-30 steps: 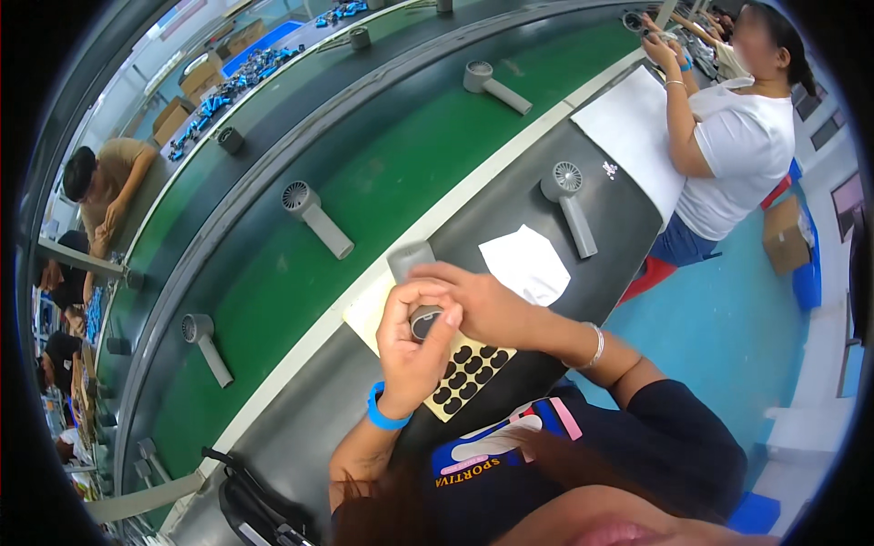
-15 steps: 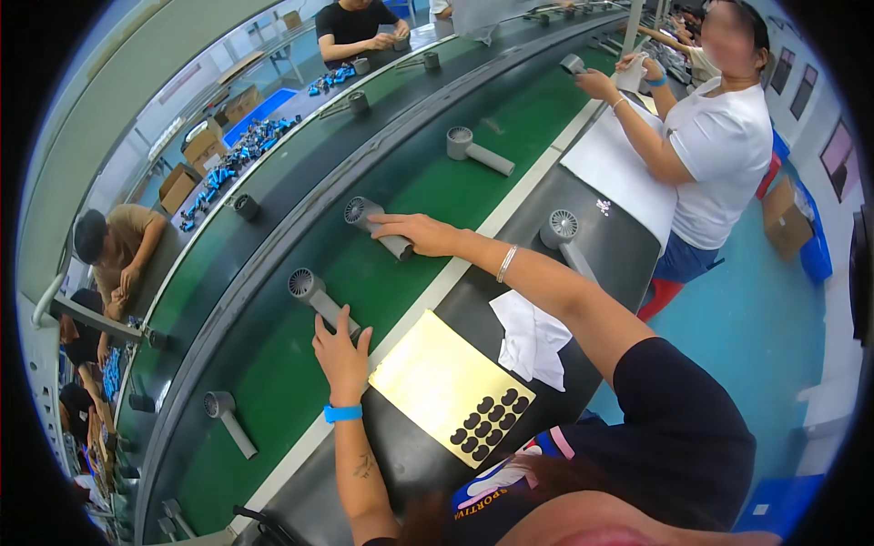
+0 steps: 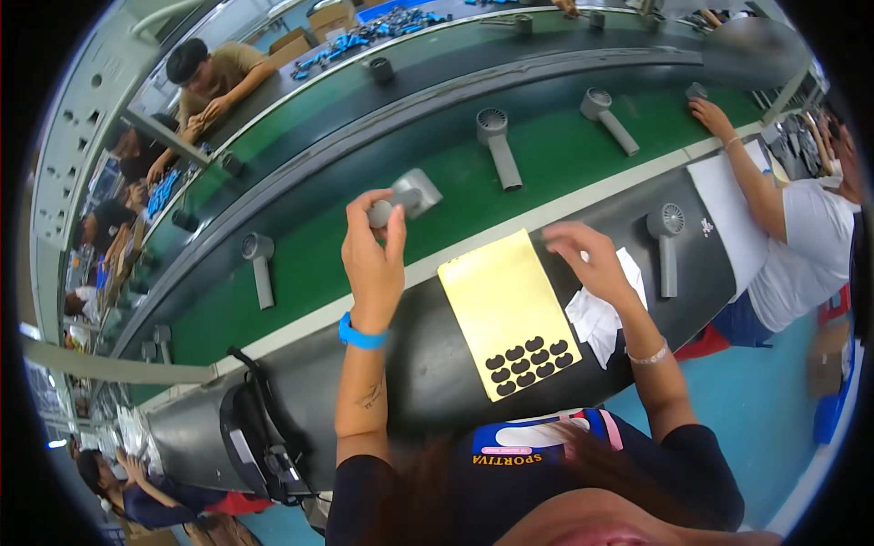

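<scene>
My left hand [image 3: 373, 264] is closed on a grey handheld fan [image 3: 419, 193], lifted over the green conveyor belt and smeared by motion. My right hand [image 3: 592, 259] hovers by the far right corner of a yellow sheet [image 3: 505, 296], holding nothing, its fingers apart and slightly blurred. Several black oval stickers [image 3: 519, 366] cover the sheet's near end. Beneath my right wrist lies a crumpled white cloth [image 3: 596, 314]. Another grey fan [image 3: 502, 150] rests on the belt beyond my hands, handle toward me.
More fans [image 3: 259, 268] lie along the green belt [image 3: 328, 218], and one stands out on the black bench [image 3: 669, 246] at right. A black bag [image 3: 259, 428] sits at left. Co-workers sit across the line; a person in white [image 3: 810, 227] works at right.
My left hand has picked a fan up off the belt. My right hand has left another fan and drawn back above the sheet and cloth. The view has turned left.
</scene>
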`<action>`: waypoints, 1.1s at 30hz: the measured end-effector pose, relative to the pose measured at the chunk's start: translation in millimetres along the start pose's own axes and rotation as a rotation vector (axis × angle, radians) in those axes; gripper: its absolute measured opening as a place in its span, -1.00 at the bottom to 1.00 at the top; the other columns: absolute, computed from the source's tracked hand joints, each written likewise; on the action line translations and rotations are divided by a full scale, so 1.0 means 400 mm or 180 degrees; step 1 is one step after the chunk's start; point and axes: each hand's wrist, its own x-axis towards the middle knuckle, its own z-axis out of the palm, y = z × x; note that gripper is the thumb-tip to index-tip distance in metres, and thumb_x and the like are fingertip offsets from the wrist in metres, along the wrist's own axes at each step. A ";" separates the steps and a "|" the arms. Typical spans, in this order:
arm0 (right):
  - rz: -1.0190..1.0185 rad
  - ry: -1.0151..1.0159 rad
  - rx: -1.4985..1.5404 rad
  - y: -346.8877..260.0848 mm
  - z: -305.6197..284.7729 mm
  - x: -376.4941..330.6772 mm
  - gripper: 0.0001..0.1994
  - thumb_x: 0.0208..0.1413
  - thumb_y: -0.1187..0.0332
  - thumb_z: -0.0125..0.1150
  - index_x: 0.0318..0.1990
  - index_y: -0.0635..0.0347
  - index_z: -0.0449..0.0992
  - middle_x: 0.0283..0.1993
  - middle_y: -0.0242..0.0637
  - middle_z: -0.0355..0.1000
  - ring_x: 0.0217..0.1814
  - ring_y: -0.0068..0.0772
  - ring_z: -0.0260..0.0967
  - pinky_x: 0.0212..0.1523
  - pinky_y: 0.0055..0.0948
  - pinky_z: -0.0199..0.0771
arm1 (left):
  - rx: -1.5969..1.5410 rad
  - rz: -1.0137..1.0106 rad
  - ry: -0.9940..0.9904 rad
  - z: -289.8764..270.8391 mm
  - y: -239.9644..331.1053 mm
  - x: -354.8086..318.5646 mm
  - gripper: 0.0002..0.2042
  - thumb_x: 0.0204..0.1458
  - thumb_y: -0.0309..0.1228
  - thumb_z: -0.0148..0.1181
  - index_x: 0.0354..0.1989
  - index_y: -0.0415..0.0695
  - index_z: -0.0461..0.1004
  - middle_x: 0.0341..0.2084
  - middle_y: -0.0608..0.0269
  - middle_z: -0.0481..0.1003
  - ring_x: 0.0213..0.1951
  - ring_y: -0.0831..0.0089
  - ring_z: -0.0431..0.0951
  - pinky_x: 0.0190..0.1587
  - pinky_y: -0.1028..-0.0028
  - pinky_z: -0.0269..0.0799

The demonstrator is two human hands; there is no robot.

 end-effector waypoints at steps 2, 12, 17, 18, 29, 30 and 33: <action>0.0653 -0.0201 0.0754 0.007 0.003 -0.050 -0.79 0.15 0.59 0.03 -0.06 0.33 0.44 -0.06 -0.21 0.46 -0.10 -0.40 0.45 -0.07 -0.48 0.43 | -0.0187 0.0349 -0.0075 -0.033 0.037 -0.056 -0.76 0.08 -0.45 0.21 -0.11 -0.22 0.39 -0.38 0.17 0.49 -0.50 0.46 0.43 -0.43 0.53 0.37; 0.0985 -0.0161 0.0289 -0.098 0.084 -0.175 -0.86 0.14 0.56 0.04 -0.16 0.30 0.47 -0.26 -0.31 0.49 -0.26 -0.57 0.41 -0.22 -0.57 0.40 | -0.0014 0.0582 -0.0607 -0.015 0.090 -0.208 -0.72 -0.03 -0.41 0.32 -0.17 -0.23 0.44 -0.47 0.13 0.46 -0.61 0.41 0.38 -0.53 0.50 0.32; 0.0725 -0.0065 -0.0572 -0.128 0.122 -0.180 -0.88 0.08 0.53 0.10 -0.22 0.26 0.49 -0.34 -0.25 0.44 -0.35 -0.42 0.43 -0.37 -0.50 0.40 | -0.0280 0.0671 -0.0403 -0.009 0.077 -0.188 -0.69 -0.07 -0.39 0.36 -0.18 -0.23 0.47 -0.45 0.21 0.52 -0.56 0.47 0.44 -0.52 0.55 0.36; 0.0641 -0.0067 -0.0784 -0.134 0.131 -0.182 -0.89 0.06 0.52 0.14 -0.24 0.26 0.49 -0.34 -0.21 0.41 -0.36 -0.32 0.45 -0.38 -0.46 0.42 | -0.0279 0.0608 -0.0439 -0.009 0.070 -0.189 -0.69 -0.07 -0.39 0.36 -0.18 -0.23 0.47 -0.45 0.21 0.52 -0.56 0.47 0.44 -0.52 0.55 0.36; 0.0865 0.0126 -0.1189 -0.130 0.173 -0.273 -0.85 -0.02 0.56 0.23 -0.27 0.26 0.43 -0.29 -0.21 0.36 -0.35 -0.24 0.41 -0.35 -0.40 0.41 | -0.0875 0.0390 -0.0901 0.002 0.064 -0.219 -0.64 -0.09 -0.61 0.27 -0.05 -0.21 0.47 -0.22 0.16 0.55 -0.37 0.42 0.56 -0.38 0.55 0.45; 0.0870 0.0121 -0.1182 -0.132 0.174 -0.270 -0.85 -0.02 0.56 0.23 -0.27 0.26 0.43 -0.29 -0.21 0.36 -0.35 -0.24 0.41 -0.35 -0.40 0.41 | -0.0855 0.0578 -0.0904 0.002 0.061 -0.220 -0.62 -0.10 -0.66 0.25 -0.03 -0.22 0.46 -0.18 0.14 0.54 -0.33 0.40 0.56 -0.35 0.54 0.46; 0.0957 0.0199 -0.1210 -0.131 0.172 -0.271 -0.84 -0.03 0.58 0.23 -0.28 0.26 0.42 -0.30 -0.22 0.35 -0.36 -0.25 0.39 -0.36 -0.40 0.40 | -0.0855 0.0750 -0.0962 0.011 0.106 -0.236 -0.57 -0.14 -0.70 0.25 -0.01 -0.22 0.46 -0.14 0.14 0.53 -0.27 0.37 0.56 -0.35 0.54 0.47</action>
